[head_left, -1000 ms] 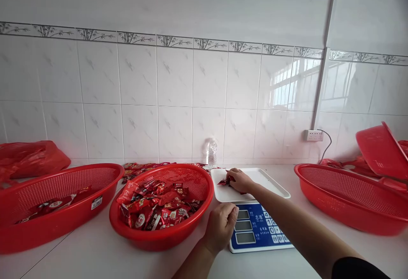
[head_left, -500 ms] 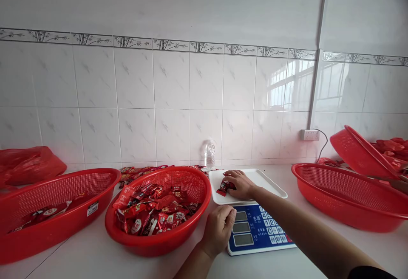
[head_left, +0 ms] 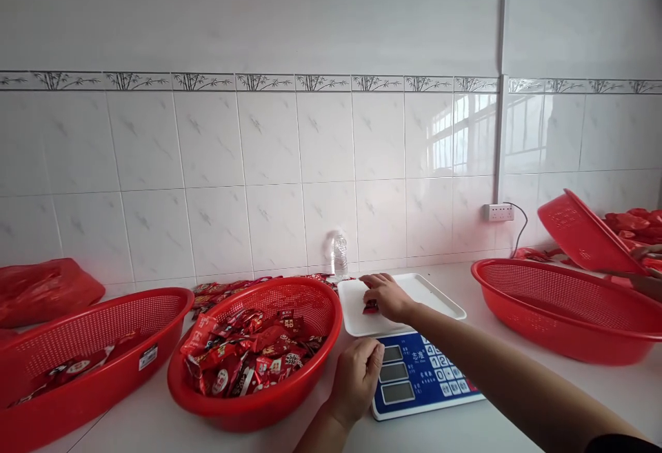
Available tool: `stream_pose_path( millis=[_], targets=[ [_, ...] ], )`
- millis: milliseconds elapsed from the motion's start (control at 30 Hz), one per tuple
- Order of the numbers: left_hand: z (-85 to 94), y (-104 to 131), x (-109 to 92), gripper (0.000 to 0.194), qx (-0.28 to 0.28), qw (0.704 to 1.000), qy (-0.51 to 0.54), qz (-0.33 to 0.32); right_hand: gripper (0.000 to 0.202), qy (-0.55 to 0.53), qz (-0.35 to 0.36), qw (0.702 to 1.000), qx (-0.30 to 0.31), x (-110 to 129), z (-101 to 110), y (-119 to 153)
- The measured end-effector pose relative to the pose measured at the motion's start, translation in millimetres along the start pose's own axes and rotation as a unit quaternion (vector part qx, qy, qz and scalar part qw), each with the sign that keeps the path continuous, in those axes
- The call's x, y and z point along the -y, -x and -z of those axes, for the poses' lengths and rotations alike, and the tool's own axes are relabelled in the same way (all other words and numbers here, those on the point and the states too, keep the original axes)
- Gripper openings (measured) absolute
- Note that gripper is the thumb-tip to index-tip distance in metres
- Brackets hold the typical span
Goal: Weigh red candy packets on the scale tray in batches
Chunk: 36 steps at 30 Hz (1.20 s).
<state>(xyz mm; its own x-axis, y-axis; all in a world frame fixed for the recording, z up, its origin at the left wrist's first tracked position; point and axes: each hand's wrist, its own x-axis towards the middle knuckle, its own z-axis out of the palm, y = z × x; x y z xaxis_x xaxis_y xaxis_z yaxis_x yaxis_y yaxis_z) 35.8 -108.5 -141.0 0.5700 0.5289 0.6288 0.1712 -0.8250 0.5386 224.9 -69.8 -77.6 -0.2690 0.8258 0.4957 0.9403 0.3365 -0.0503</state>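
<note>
A white tray [head_left: 439, 300] lies on top of a blue and white scale [head_left: 414, 405] with three small displays. Over the tray's left half is my right hand [head_left: 387, 298], fingers bent over a small dark red packet [head_left: 370, 307] that mostly hides under them. My left hand [head_left: 356, 374] is curled closed beside the scale's left edge, its thumb up; what it holds, if anything, is hidden. To its left, a red oval basket [head_left: 243, 420] holds many red packets [head_left: 258, 349].
Another red basket [head_left: 103, 377] with packets stands at the far left, a red bag [head_left: 49, 291] behind it. More packets and a clear bottle [head_left: 340, 254] line the wall. At right is a red basket [head_left: 563, 336]; another person's hands [head_left: 649, 280] hold a tilted basket [head_left: 589, 232].
My view has shifted slightly. The packet under my right hand shows less than before and lies a little further right. My left hand stays closed beside the scale.
</note>
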Motion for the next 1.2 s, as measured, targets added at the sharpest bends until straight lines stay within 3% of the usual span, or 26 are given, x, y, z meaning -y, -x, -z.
stream_pose_path(
  millis=[133,333,467,767,1200],
  targets=[
    [-0.7,-1.0,1.0,0.034,0.0,1.0,-0.011,-0.005,0.032,-0.002,-0.116,0.993,-0.023,-2.0,1.2,2.0],
    [-1.5,-1.0,2.4,0.034,-0.01,1.0,-0.018,-0.01,0.071,-0.053,-0.209,0.974,0.072,-1.0,-14.5,3.7],
    [-1.7,-0.9,1.7,0.034,-0.009,1.0,-0.026,-0.014,0.082,-0.06,-0.226,0.966,0.112,3.8,-23.8,2.7],
    [-0.7,-1.0,-0.3,0.032,0.006,1.0,-0.023,-0.006,0.06,-0.073,-0.222,0.964,0.123,0.9,-17.5,4.4],
    [-1.1,-1.9,-1.3,0.033,0.005,1.0,-0.026,-0.011,0.059,-0.088,-0.197,0.968,0.127,-3.3,-18.0,5.8]
  ],
)
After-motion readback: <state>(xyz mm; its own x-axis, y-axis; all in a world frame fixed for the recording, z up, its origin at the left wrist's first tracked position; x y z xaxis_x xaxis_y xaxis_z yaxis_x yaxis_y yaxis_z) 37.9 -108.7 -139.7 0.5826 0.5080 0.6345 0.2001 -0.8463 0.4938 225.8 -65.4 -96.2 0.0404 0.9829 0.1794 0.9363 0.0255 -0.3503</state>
